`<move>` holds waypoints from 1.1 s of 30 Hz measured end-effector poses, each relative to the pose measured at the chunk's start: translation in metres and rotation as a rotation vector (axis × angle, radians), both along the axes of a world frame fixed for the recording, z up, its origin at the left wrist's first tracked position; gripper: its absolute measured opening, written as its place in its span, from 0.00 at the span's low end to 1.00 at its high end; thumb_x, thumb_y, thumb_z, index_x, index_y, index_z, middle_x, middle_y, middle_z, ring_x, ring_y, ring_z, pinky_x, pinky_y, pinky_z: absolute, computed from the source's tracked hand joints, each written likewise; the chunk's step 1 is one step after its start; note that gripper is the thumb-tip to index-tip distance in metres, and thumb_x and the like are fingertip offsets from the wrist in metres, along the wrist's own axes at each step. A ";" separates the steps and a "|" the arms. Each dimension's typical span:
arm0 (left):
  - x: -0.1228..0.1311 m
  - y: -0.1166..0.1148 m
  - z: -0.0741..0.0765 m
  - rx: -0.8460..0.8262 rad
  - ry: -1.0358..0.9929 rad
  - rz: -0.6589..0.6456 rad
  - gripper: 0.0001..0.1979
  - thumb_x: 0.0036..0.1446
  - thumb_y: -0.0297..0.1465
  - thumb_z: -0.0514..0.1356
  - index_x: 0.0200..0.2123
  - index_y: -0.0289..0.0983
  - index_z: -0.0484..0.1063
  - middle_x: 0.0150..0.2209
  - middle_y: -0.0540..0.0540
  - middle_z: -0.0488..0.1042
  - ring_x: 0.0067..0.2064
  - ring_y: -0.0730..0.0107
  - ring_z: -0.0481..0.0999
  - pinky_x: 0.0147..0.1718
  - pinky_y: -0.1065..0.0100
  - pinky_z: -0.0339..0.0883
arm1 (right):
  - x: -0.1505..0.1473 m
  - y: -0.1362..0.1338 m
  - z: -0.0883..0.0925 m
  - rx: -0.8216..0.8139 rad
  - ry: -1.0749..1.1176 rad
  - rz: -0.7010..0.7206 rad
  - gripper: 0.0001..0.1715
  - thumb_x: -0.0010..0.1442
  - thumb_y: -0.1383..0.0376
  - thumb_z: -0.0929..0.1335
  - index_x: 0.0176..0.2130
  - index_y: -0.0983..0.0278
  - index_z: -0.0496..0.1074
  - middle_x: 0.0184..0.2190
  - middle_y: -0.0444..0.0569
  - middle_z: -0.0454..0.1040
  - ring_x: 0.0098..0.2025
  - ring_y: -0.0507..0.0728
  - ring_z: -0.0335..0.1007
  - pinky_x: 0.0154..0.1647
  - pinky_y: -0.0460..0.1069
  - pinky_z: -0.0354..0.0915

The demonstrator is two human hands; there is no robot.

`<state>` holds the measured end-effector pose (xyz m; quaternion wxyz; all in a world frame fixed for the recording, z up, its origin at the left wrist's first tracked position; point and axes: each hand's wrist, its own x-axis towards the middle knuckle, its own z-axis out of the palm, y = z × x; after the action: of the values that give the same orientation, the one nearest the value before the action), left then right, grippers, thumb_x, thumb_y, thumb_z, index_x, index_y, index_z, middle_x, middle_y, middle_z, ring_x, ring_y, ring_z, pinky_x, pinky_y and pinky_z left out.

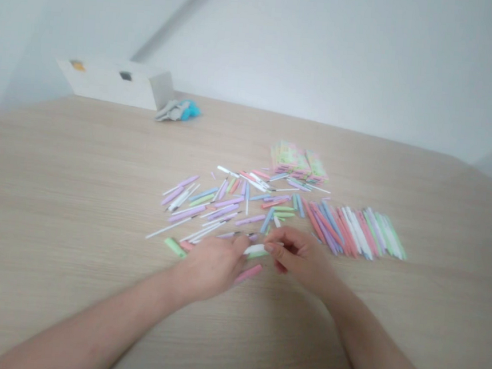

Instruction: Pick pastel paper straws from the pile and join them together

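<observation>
A white pen piece (pixel 255 248) spans the gap between my two hands. My left hand (pixel 217 262) is closed at its left end, the fingertips partly hidden. With thumb and fingertips pinched, my right hand (pixel 302 258) grips its right end. Just under it lies a green pen piece (pixel 257 255). A pink pen piece (pixel 249 272) rests beside my left hand on the near side, and a green cap-like piece (pixel 175 247) lies to its left. Beyond my hands, loose pen parts (pixel 222 208) and thin white sticks with dark tips, like refills, are scattered.
On the right, a row of pastel pens (pixel 354 231) lies side by side on the wooden table (pixel 77 192). Stacked colourful packets (pixel 297 160) sit behind the loose parts. A white box (pixel 112 85) and a crumpled grey and blue item (pixel 179 110) are near the wall.
</observation>
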<state>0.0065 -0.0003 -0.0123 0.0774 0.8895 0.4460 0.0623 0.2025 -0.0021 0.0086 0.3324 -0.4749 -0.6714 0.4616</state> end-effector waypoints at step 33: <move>0.001 0.001 0.000 0.020 0.022 -0.015 0.19 0.63 0.45 0.44 0.41 0.36 0.64 0.29 0.43 0.76 0.31 0.55 0.78 0.25 0.63 0.68 | 0.011 0.002 -0.001 0.200 -0.272 -0.007 0.06 0.53 0.69 0.68 0.34 0.64 0.75 0.26 0.44 0.74 0.28 0.51 0.67 0.30 0.44 0.61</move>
<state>0.0072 0.0003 -0.0128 0.0643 0.8941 0.4396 0.0565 0.2136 -0.0002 0.0079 0.2856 -0.4997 -0.7514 0.3227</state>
